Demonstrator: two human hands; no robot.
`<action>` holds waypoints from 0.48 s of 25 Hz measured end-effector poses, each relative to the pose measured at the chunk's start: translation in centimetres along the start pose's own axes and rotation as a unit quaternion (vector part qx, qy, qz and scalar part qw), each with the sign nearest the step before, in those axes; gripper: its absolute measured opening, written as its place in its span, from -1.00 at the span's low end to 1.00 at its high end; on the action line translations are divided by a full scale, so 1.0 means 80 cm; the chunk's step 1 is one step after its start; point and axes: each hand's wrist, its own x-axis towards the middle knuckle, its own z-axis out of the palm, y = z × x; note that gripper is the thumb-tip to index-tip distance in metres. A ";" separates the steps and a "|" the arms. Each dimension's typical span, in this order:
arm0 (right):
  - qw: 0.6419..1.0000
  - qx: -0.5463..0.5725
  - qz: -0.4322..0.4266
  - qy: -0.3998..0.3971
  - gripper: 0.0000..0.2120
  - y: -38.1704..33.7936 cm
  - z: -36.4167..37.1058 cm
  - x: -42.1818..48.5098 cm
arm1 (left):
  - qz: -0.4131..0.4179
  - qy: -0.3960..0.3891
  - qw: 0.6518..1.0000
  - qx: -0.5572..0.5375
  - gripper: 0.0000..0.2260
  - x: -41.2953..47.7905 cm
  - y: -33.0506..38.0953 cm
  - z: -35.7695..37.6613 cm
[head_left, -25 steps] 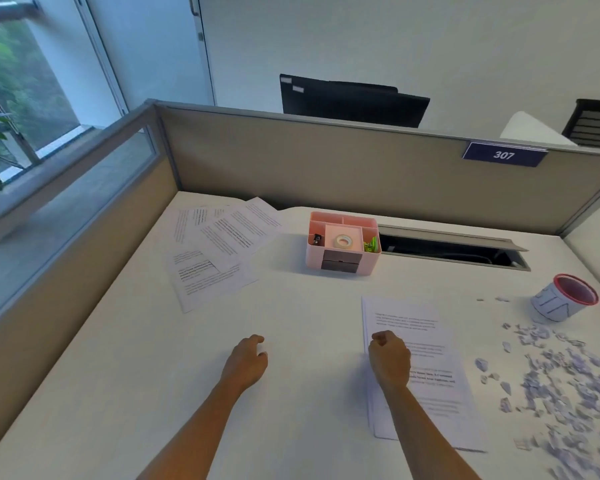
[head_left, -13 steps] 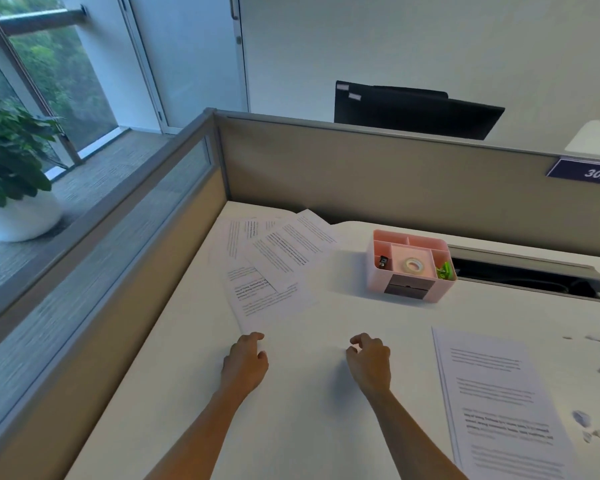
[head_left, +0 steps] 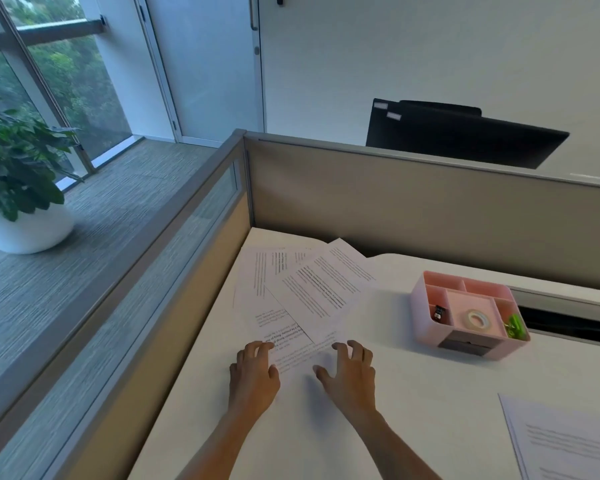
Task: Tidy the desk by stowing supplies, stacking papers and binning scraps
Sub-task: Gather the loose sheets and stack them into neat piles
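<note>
the loose printed sheets (head_left: 312, 292) lie fanned over one another at the far left corner of the desk (head_left: 413, 393). my left hand (head_left: 253, 374) and right hand (head_left: 350, 372) rest spread, bent fingertips on their near edge, gripping nothing. the pink organiser (head_left: 425, 327) stands off to the right.

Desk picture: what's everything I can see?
printed sheets: several, white, fanned across desk's far-left corner
paper stack: one, white, near-right edge
organiser: one, pink, right of the sheets
tape roll: one, whitish, organiser's middle compartment
clip: green, count unclear, organiser's right compartment
small item: one, black, organiser's left compartment
monitor: one, black, behind the partition
plant: one, green, white pot, left floor
left hand: fingertips on the sheets' near edge
right hand: fingers spread over the sheets' near edge
</note>
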 end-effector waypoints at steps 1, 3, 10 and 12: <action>1.000 -0.004 -0.011 0.008 -0.36 -0.009 0.004 0.015 | 0.005 0.004 1.000 0.005 -0.60 0.012 -0.002 -0.001; 0.999 -0.019 -0.032 0.014 -0.30 -0.023 0.010 0.044 | 0.016 0.007 1.000 0.021 -0.59 0.033 -0.002 -0.002; 0.996 -0.073 -0.049 -0.022 -0.06 -0.041 0.038 0.127 | 0.050 -0.001 0.995 0.086 -0.47 0.121 0.000 -0.005; 0.994 -0.087 -0.050 -0.041 -0.03 -0.031 0.044 0.135 | 0.053 -0.018 0.993 0.104 -0.40 0.149 -0.001 -0.002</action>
